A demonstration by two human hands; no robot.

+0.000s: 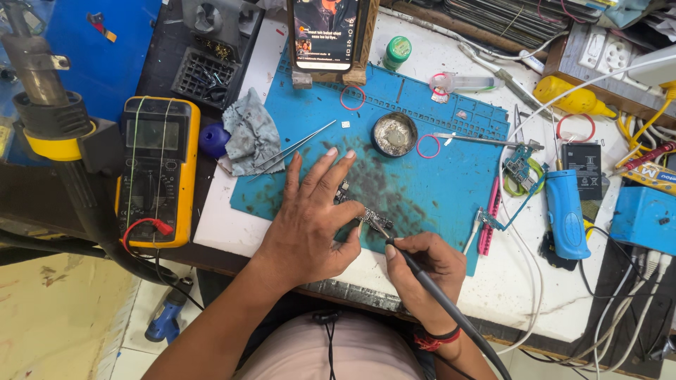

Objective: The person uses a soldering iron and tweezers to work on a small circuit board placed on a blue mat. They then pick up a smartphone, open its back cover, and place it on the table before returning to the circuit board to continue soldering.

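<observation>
Fingers of the left hand (308,222) press flat on a small circuit board (372,218) on the blue mat (436,190); the right hand (422,271) grips a soldering iron (422,274) whose tip touches it.

Mat (436,176) lay centre on bench. Small circuit board (373,218) on mat's near edge, between left hand (310,218) and right hand (422,264). Tweezers (292,150) behind left hand. Multimeter (156,169) left of mat; phone (325,32) propped behind; round tin (394,134) mid-mat.

Left hand (310,222) lies flat on the blue work mat (436,176), pinning a small circuit board (373,218); right hand (422,271) grips a soldering iron (422,278), its tip touching the board.
</observation>
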